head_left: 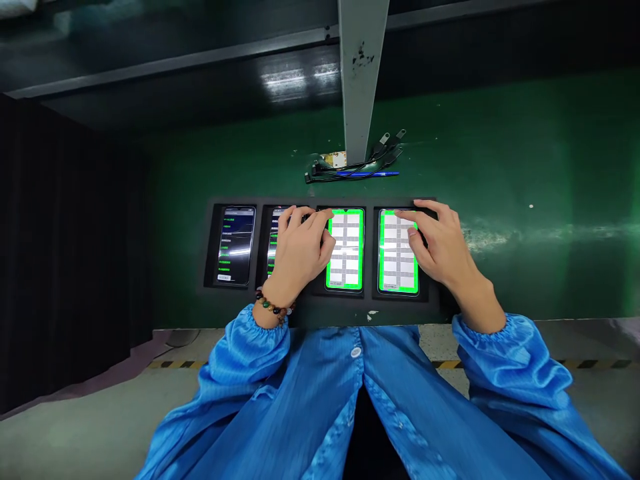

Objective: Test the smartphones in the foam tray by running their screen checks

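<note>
Four compartments would be too exact to count, so several smartphones lie face up in a row in a black tray point(320, 305). My left hand point(303, 250) reaches over the second phone from the left point(273, 233) and hides much of it. Its index fingertip is at the top left corner of a phone with a white grid and bright green border point(345, 250). My right hand point(440, 243) has its index fingertip at the top of the rightmost phone point(399, 253), whose screen shows the same pattern. Both hands hold nothing, fingers apart. The leftmost phone point(237, 245) shows a dark list with green text.
Behind the tray, black cables with plugs point(360, 167) lie beside a blue pen point(370, 174) on the green table point(525, 267). A grey post point(361, 80) rises from the table there. A black curtain point(65, 253) hangs at the left.
</note>
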A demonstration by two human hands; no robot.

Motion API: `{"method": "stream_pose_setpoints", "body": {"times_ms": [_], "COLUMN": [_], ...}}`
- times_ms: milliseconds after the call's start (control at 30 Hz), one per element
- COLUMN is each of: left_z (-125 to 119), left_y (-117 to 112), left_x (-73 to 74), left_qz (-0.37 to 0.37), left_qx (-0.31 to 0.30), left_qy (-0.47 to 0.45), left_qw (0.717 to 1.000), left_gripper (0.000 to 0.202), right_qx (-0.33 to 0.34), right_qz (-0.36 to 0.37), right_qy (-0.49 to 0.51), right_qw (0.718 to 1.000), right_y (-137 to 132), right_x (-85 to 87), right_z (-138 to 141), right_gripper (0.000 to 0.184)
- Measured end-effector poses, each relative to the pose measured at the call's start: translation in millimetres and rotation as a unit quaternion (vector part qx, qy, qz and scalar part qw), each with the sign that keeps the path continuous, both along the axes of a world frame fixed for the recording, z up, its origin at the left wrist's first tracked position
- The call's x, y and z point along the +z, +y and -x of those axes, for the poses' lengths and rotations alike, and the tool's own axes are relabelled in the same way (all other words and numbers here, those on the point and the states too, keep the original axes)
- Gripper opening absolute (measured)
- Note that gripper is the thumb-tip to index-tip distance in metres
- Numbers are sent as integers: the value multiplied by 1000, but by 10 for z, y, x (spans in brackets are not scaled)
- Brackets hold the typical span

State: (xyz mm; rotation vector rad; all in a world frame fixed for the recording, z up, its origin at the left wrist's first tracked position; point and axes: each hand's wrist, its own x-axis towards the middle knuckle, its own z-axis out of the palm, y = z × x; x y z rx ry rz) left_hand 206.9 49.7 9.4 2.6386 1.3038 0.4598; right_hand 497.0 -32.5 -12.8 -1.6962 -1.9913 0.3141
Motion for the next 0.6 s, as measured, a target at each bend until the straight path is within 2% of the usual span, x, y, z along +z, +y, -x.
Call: {"method": "stream_pose_setpoints", "body": {"times_ms": [367, 600], "left_z": [-99, -75], "left_y": [-11, 17], "left_x": [-27, -56], "left_qz": [1, 10], "left_qx": [-22, -21], "left_qy": [-4, -20], "left_qw": [1000, 1000], "left_gripper": [39, 39], "right_qx": [60, -11], "right_qz": [7, -6], "right_qy": [9, 1], "right_qw": [998, 1000], "right_y": [163, -9], "right_x": [-31, -14], "right_z": [169, 5], "right_gripper": [43, 42]}}
